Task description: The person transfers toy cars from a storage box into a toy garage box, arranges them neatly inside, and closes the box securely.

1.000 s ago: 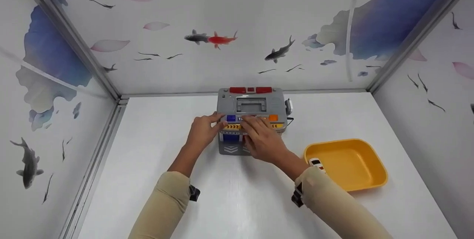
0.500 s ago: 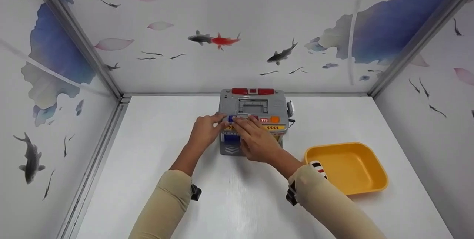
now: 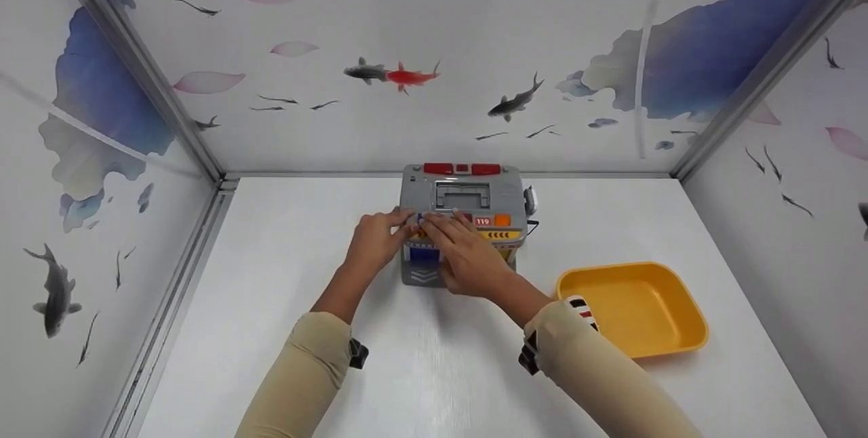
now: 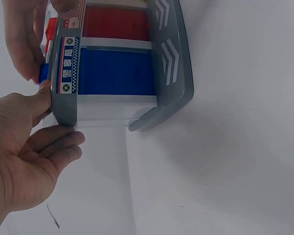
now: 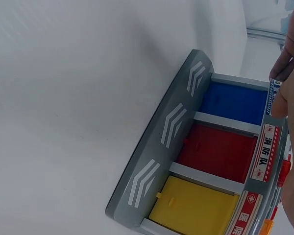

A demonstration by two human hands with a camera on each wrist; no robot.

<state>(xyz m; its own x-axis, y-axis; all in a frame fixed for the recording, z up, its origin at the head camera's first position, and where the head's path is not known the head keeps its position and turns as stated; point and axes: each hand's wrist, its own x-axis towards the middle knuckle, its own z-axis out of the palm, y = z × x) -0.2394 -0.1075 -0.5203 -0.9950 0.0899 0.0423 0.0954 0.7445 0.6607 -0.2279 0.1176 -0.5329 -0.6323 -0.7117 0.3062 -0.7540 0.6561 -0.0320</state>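
Observation:
A grey toy garage (image 3: 420,194) stands at the back of the white table. Its front has a blue door (image 4: 117,72), a red door (image 5: 218,152) and a yellow door (image 5: 193,205), all down. At the roof's left front corner, my left hand (image 3: 371,241) holds the edge between thumb and fingers. My right hand (image 3: 468,255) lies over the roof's front, fingers extended and fingertips at the blue button (image 4: 42,73). Its thumb is by the front edge. That hand hides part of the button row; an orange button (image 3: 502,220) shows to its right.
A yellow tray (image 3: 702,336) sits on the table at the right. Inside its left end is a small white toy car (image 3: 584,312), partly covered by my right sleeve (image 3: 569,343). Printed wall panels rise close behind the garage and at both sides.
My right hand has slid left along the garage's button row to the blue button, uncovering the 119 label. My left hand has kept its place at the corner.

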